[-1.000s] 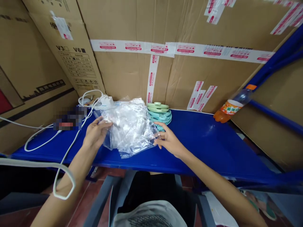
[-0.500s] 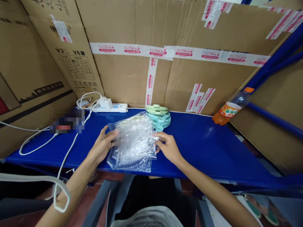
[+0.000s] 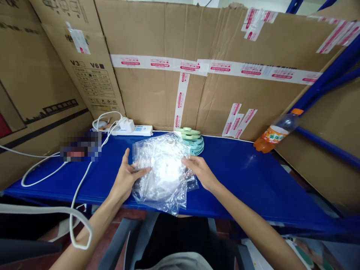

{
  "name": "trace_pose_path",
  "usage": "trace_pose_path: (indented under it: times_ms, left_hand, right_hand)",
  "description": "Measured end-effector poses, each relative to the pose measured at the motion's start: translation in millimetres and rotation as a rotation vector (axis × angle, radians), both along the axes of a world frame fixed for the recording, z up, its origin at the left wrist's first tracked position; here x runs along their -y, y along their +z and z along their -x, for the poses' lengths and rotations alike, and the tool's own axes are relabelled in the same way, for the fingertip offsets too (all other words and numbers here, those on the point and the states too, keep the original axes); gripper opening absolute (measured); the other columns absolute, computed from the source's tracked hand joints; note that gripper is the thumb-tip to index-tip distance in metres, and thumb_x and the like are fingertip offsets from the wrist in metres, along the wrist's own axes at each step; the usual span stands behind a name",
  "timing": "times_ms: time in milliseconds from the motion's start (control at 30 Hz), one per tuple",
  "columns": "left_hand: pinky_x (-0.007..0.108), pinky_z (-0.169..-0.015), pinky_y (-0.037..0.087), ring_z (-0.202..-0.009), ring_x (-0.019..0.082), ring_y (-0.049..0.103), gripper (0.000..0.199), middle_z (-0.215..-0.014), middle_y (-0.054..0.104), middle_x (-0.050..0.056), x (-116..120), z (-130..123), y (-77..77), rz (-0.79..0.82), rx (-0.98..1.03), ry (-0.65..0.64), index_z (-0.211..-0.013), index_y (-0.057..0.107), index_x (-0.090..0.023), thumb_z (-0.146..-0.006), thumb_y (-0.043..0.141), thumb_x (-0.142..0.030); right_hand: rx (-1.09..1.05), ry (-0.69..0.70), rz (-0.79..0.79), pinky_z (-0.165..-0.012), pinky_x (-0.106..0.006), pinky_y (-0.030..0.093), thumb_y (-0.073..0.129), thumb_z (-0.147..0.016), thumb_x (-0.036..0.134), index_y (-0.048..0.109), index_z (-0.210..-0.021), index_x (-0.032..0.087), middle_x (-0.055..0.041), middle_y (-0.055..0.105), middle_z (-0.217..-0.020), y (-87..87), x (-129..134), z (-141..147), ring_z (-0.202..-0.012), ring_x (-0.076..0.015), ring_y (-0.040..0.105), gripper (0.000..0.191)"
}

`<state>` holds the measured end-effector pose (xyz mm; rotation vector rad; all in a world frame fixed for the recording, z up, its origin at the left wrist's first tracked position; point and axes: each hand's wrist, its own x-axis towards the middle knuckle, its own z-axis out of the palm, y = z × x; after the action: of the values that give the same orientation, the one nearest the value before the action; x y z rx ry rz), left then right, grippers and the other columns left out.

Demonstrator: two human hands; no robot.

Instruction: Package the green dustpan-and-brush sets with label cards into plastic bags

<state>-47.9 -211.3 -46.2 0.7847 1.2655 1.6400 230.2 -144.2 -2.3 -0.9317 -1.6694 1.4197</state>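
Observation:
Clear plastic bags lie in a layered pile over the front middle of the blue table, with glare on their surface. At the pile's left side my left hand grips the edge, its thumb on top and the index finger raised. My right hand pinches the right edge between thumb and fingers. Just behind the bags is a stack of round pale green and turquoise items, partly covered by the plastic.
A white power strip with plugs and cables sits at the back left, near a blurred-out object. An orange drink bottle leans at the right against a blue frame. Cardboard walls the back. A white cable loop hangs at lower left.
The bags have been lifted and spread a little to the right, now covering part of the green stack. My left hand has moved slightly right. The view has tilted slightly upward.

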Motion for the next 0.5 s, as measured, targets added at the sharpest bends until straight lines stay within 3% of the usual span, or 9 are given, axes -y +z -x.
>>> trace_pose_path:
  times_ms: [100,233,367,500]
  left_hand:
    - [0.054,-0.111,0.062,-0.131,0.037,0.074,0.145,-0.144,0.073,0.018,-1.6,0.0,-3.3,0.013,-0.046,0.007,-0.180,0.017,-0.033,-0.067,0.107,-0.024]
    - [0.056,-0.115,0.058,-0.136,0.038,0.070,0.148,-0.142,0.070,0.017,-7.0,0.8,-6.7,-0.001,-0.096,0.040,-0.180,0.013,-0.032,-0.065,0.106,-0.028]
    - [0.057,-0.123,0.051,-0.144,0.039,0.063,0.137,-0.153,0.062,0.018,-8.3,1.8,-9.7,-0.082,-0.283,0.049,-0.178,0.022,-0.030,-0.068,0.103,-0.037]
    - [0.056,-0.138,0.028,-0.167,0.040,0.033,0.116,-0.176,0.036,0.017,-3.8,1.4,-4.6,-0.208,-0.666,0.182,-0.170,0.044,-0.029,-0.070,0.102,-0.038]
  right_hand:
    - [0.067,0.001,-0.058,-0.070,-0.033,0.051,0.083,-0.082,0.072,0.067,-0.070,0.019,-0.0030,0.063,-0.072,0.4,-0.3,5.4,-0.079,-0.0230,0.062,0.056]
    - [0.061,0.004,-0.125,-0.073,-0.033,0.054,0.081,-0.087,0.059,0.073,-0.087,0.019,-0.0040,0.070,-0.085,2.3,0.5,7.4,-0.087,-0.0248,0.067,0.041]
    - [0.214,-0.081,-0.372,-0.076,-0.035,0.056,0.075,-0.093,0.042,0.074,-0.083,0.019,-0.0057,0.068,-0.087,1.2,3.4,7.3,-0.085,-0.0238,0.067,0.026]
    - [0.292,-0.214,-0.717,-0.103,-0.049,0.059,0.066,-0.102,0.033,0.082,-0.096,0.020,-0.0154,0.065,-0.127,-4.1,7.6,5.6,-0.114,-0.0301,0.069,0.023]
